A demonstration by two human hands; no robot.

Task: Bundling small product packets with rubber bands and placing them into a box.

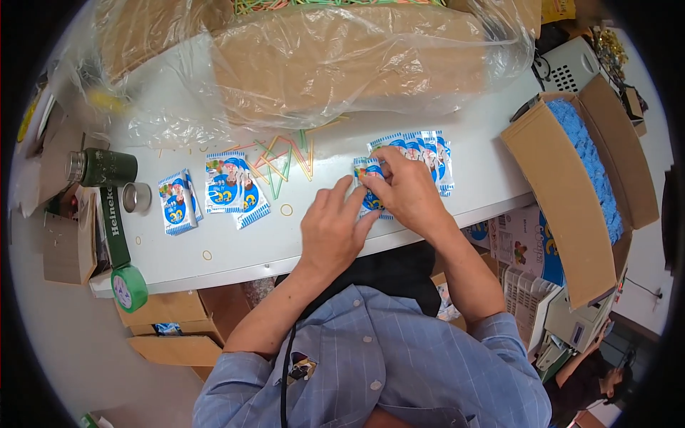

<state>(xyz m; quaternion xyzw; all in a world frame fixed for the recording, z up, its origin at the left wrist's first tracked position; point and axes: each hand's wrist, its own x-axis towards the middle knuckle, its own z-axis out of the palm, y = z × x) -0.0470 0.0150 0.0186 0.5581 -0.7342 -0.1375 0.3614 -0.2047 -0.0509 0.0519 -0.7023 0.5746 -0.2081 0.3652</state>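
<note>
Small blue-and-white candy packets lie on the white table in front of me. My right hand (pixel 410 191) has its thumb and index finger closed on the upper part of a packet (pixel 369 170). My left hand (pixel 330 227) is at that packet's left side, fingers apart, with index finger and thumb close to its edge; whether they touch it I cannot tell. Behind my right hand lies a fanned row of packets (pixel 437 157), partly covered by the hand. Farther left lie a packet group (pixel 227 187) and a smaller stack (pixel 175 207).
Thin coloured sticks (pixel 280 165) and a rubber band (pixel 287 210) lie on the table. A plastic-lined carton (pixel 342 64) stands at the back. Left are a dark green flask (pixel 108 168), its metal cup (pixel 136 197) and green tape (pixel 129 289). A carton of blue packets (pixel 581 160) stands right.
</note>
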